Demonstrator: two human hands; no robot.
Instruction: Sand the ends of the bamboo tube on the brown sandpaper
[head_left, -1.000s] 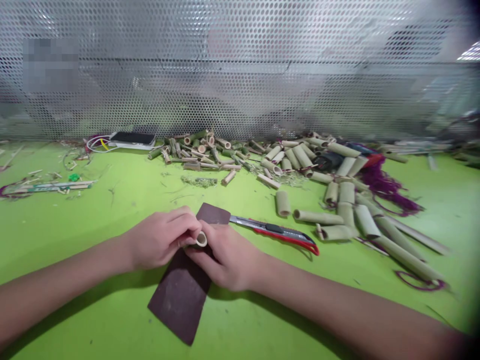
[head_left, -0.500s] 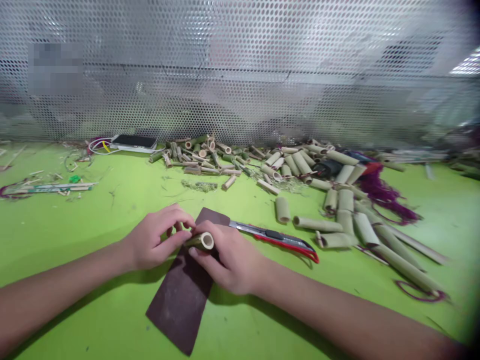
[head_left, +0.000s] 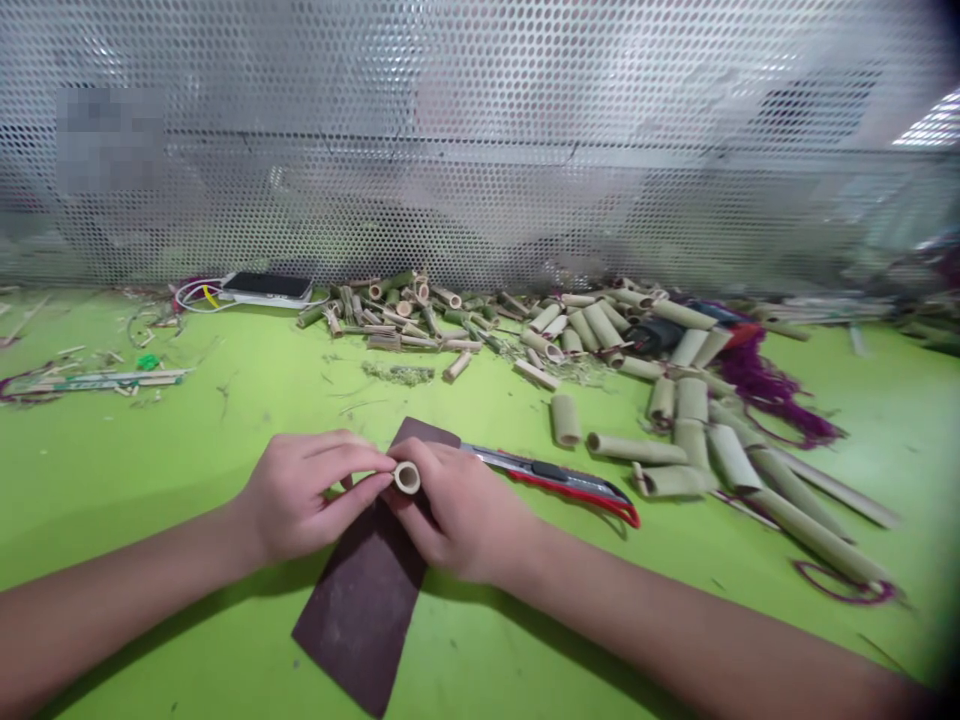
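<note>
My left hand (head_left: 304, 495) and my right hand (head_left: 461, 510) meet over a dark brown sheet of sandpaper (head_left: 367, 600) lying on the green table (head_left: 187, 420). Between their fingertips they pinch a short bamboo tube (head_left: 406, 477), its hollow end turned toward me. Fingers of both hands are closed round the tube. A red and black utility knife (head_left: 559, 475) lies just right of my right hand, its blade extended and pointing toward the sandpaper.
Several cut bamboo tubes (head_left: 679, 420) lie scattered at the right, and a heap of thinner pieces (head_left: 405, 310) sits at the back centre. A phone (head_left: 266, 286) with cables, purple cord (head_left: 772, 385) and a perforated metal screen (head_left: 480, 140) line the back.
The tube has been turned between my fingers; its open end now faces me more squarely. My left fingers shifted along it. Both hands stay over the sandpaper.
</note>
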